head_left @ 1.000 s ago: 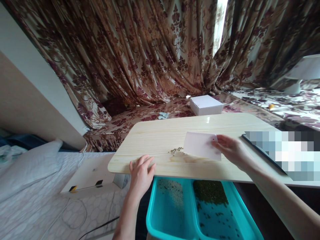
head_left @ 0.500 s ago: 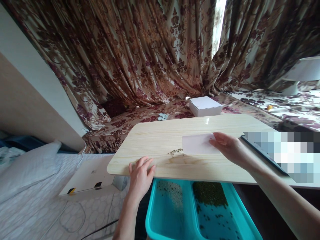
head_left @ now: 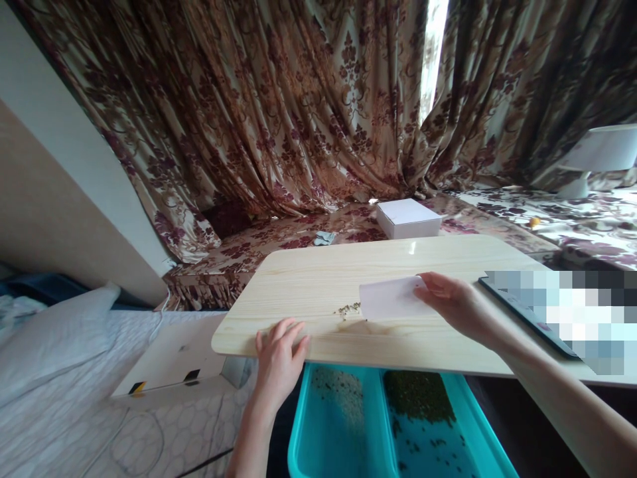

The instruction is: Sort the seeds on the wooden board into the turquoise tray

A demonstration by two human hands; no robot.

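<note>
My right hand (head_left: 450, 302) pinches the right end of a white sheet of paper (head_left: 388, 299), held low over the pale wooden tabletop (head_left: 303, 282). Beside the paper's left edge lies a small scatter of dark and pale grains (head_left: 348, 310). My left hand (head_left: 282, 345) rests on the table's near edge, left of the grains, fingers spread and holding nothing. Below that edge is a turquoise two-part tub (head_left: 297, 425). Pale grains (head_left: 343, 392) lie in its left compartment, and green-brown grains (head_left: 418, 397) in its right one.
A dark flat device (head_left: 527, 318), partly blurred out, lies on the table's right side. Behind the table stand a white box (head_left: 409, 218) and a small grey-blue cloth (head_left: 324, 238). On the bed at left are a white carton (head_left: 169, 352) and a pillow (head_left: 60, 338).
The paper in my right hand has shifted slightly left against the grains, covering part of where they lay. My left hand stays on the table edge. The whole view has tilted a little.
</note>
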